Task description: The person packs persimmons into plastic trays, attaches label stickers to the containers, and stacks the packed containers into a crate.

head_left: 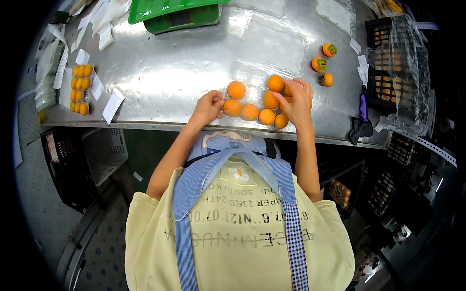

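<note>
Several orange persimmons [250,112] sit in a clear plastic tray [256,77] at the table's near edge. Some cups at the tray's back and middle hold no fruit. My left hand [209,106] is closed at the tray's left edge, its fingertips pinching the rim beside a persimmon [232,107]. On the right side of the tray, my right hand [298,103] has its fingers curled round a persimmon [288,90], which is partly hidden by them. Three loose persimmons with green leafy tops, one of them this persimmon [319,64], lie farther right on the table.
A green container [182,20] with a green lid stands at the back of the metal table [160,72]. At the left lies a pack of small orange fruit [80,89] among paper slips [113,105]. Plastic-draped black crates [383,87] stand at the right, near a purple-and-black item [362,119].
</note>
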Available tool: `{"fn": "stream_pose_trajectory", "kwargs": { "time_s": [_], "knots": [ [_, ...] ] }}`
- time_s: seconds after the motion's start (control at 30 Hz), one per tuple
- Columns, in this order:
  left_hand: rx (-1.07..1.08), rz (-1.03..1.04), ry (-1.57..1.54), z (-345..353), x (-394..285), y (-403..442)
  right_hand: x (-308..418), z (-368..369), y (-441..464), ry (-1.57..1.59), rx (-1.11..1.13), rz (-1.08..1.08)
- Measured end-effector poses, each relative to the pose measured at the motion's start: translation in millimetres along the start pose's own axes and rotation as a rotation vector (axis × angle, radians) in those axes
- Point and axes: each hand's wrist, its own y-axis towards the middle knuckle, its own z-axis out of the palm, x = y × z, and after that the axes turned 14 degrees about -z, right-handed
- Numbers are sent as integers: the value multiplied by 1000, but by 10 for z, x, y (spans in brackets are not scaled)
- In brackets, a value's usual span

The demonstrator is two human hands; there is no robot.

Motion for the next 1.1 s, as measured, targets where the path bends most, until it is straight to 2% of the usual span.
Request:
{"fn": "stream_pose_trajectory", "kwargs": {
  "time_s": [0.1, 0.2, 0.43, 0.53, 0.63, 0.83, 0.93, 1.1],
  "knots": [
    [5, 1, -2, -2, -7, 2, 121, -105, -55, -24, 110, -69],
    [15, -9, -28, -8, -6, 4, 179, -65, -94, -56, 79, -85],
    [11, -26, 32, -22, -53, -13, 527, 410, 244, 123, 120, -177],
    [-33, 1, 95, -15, -53, -27, 576, 588, 345, 18, 70, -212],
    [-63, 37, 153, -20, -37, -20, 580, 647, 383, -50, 181, -298],
    [-84, 40, 160, -33, -39, -12, 500, 748, 354, 36, 206, -291],
    [-87, 47, 177, -40, -32, -3, 479, 783, 318, 37, 132, -332],
    [-96, 42, 214, -56, -1, 19, 448, 754, 309, 153, 147, -262]
  ]
}}
